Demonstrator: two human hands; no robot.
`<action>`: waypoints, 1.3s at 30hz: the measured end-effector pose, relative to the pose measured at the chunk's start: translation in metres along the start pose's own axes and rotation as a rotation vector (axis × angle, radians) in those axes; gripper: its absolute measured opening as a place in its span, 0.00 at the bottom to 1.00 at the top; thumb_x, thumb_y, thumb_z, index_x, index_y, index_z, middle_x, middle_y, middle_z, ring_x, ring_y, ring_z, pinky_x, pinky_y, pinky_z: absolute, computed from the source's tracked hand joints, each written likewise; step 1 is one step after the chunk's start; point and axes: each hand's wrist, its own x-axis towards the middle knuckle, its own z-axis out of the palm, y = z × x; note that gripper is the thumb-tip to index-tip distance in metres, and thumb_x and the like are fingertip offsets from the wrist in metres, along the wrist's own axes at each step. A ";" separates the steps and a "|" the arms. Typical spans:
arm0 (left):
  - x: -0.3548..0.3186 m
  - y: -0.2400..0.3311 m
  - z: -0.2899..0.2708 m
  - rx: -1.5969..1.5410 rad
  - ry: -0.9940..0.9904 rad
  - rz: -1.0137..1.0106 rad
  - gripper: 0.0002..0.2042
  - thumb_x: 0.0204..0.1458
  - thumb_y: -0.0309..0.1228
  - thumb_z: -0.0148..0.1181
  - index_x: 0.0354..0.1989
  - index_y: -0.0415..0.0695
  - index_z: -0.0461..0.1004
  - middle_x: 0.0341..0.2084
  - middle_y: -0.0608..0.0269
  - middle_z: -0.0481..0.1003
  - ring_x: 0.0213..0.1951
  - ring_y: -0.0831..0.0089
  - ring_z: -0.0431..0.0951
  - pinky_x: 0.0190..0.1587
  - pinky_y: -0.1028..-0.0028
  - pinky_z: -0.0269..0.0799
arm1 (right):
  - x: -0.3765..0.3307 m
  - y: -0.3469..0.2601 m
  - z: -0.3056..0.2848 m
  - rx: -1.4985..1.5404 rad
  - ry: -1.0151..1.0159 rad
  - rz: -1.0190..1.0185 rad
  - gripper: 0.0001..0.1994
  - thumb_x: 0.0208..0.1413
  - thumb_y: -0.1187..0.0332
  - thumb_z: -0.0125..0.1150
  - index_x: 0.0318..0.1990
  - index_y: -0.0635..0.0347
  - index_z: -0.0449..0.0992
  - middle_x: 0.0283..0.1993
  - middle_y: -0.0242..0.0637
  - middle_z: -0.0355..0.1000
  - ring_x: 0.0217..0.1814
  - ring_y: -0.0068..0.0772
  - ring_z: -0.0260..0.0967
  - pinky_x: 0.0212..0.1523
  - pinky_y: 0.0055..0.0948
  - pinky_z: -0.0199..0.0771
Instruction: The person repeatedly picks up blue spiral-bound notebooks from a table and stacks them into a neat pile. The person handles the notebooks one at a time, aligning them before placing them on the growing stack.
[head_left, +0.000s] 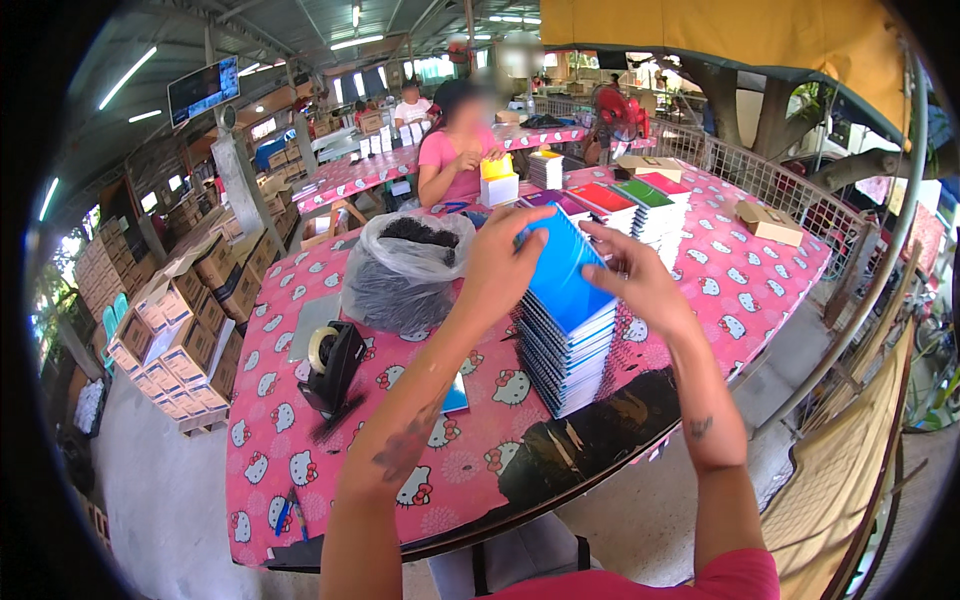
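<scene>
A spiral notebook with a blue cover [566, 282] is between my hands at the top of a tall stack of spiral notebooks [566, 372]. My left hand [508, 258] grips its far left corner, thumb on the cover. At its right edge my right hand [640, 278] holds on with the thumb across the blue cover. Whether the notebook rests fully on the stack I cannot tell. Left of the stack sits a clear plastic bag [405, 285] full of black coils. A black tape dispenser [332, 365] stands nearer to me, beside my left forearm.
Notebook stacks with purple, red [603, 198] and green covers [645, 193] stand behind. A small cardboard box [768, 222] lies at the right. Pens [290, 512] lie at the near left. Across the pink table [730, 290], a person in pink [455, 160] handles yellow-topped notebooks [497, 182].
</scene>
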 end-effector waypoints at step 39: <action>-0.336 -0.059 -0.003 -0.230 0.390 -0.622 0.28 0.61 0.33 0.58 0.69 0.40 0.59 0.58 0.44 0.67 0.61 0.48 0.66 0.65 0.58 0.61 | -0.176 0.142 0.242 0.609 -0.091 0.301 0.21 0.53 0.81 0.66 0.55 0.62 0.71 0.45 0.37 0.72 0.45 0.25 0.71 0.46 0.27 0.75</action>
